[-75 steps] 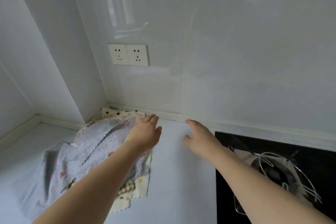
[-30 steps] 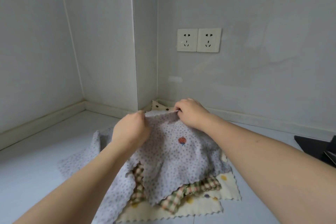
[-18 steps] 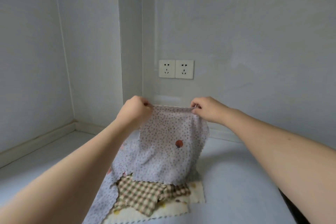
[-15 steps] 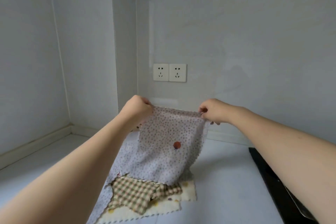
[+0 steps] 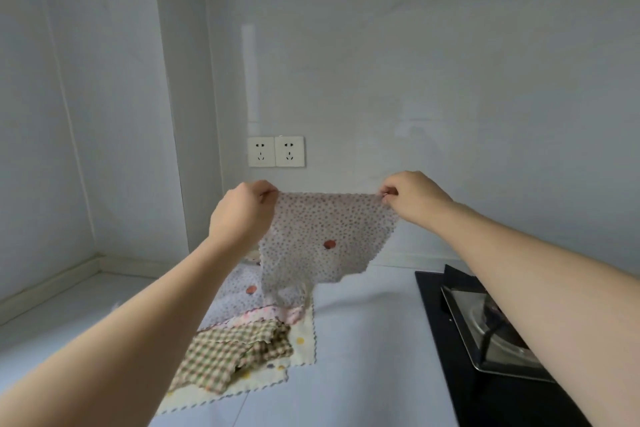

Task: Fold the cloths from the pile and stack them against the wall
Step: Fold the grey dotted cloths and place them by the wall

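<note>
The left hand (image 5: 242,215) pinches one top corner of a spotted cloth (image 5: 325,239) and the right hand (image 5: 412,199) pinches the other, so the cloth hangs spread in the air in front of the wall (image 5: 450,80), just below the sockets (image 5: 276,151). Its lower edge droops unevenly, and a tail at about 7 o'clock trails down to the pile (image 5: 249,333), seemingly touching it.

That trailing tail is the likeliest trouble: if the cloth is swung sideways while it touches the pile, it may drag the pink-edged or checked cloth (image 5: 228,354) out of place. Each corner is held only between fingertips and thumb, so a quick shake could pull one free and let the cloth collapse. The hob (image 5: 491,333) lies at 4 o'clock from the cloth, under the right forearm; a fold laid too far that way would put fabric on the burner.

For room, the bare counter (image 5: 363,340) between the pile and the hob's black edge is open, running back to the wall at 12 o'clock. The inner corner of the walls closes things off at 10 o'clock, behind the pile. At 8 o'clock the counter looks wide and free, though it is farther from the wall strip where the stack should sit.
</note>
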### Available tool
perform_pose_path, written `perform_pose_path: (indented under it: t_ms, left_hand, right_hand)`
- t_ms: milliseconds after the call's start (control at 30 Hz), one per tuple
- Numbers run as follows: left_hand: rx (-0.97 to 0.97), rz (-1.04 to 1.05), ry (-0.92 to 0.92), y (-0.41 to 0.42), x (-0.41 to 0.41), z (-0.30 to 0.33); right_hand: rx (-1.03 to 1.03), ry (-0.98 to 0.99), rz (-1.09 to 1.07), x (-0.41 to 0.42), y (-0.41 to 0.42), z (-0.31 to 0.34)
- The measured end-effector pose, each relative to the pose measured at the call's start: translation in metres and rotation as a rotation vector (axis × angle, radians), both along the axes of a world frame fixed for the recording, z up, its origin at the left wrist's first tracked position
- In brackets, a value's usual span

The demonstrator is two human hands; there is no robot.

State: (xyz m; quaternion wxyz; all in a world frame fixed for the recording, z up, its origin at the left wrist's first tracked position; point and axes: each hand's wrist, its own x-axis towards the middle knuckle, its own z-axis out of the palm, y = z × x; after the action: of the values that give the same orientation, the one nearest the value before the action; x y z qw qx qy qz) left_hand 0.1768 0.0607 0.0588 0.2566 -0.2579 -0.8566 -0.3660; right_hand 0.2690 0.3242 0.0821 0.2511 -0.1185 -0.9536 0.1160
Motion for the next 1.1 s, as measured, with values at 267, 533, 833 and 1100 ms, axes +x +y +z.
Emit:
perform_pose_path:
  t_ms: [267,533,833,1100]
  left_hand:
    - [-0.552,-0.123,-0.225,-0.030,0.108,-0.104]
    - [-0.744,-0.301,-0.578,-0.036,0.151,-0.158]
    - [-0.552,-0.186,-0.496,-0.017,0.088,-0.140]
    - [-0.582,-0.100,-0.463,0.029,0.025,-0.162]
  right_hand:
    - [0.031,-0.576,0.082,0.109,-0.033,-0.088]
    - [0.001,-0.976,0.093,0.145,-0.061,-0.147]
    - [0.048,-0.847,0.015,0.090,-0.043,-0.114]
    - [0.094,-0.804,-0.065,0.025,-0.004,-0.158]
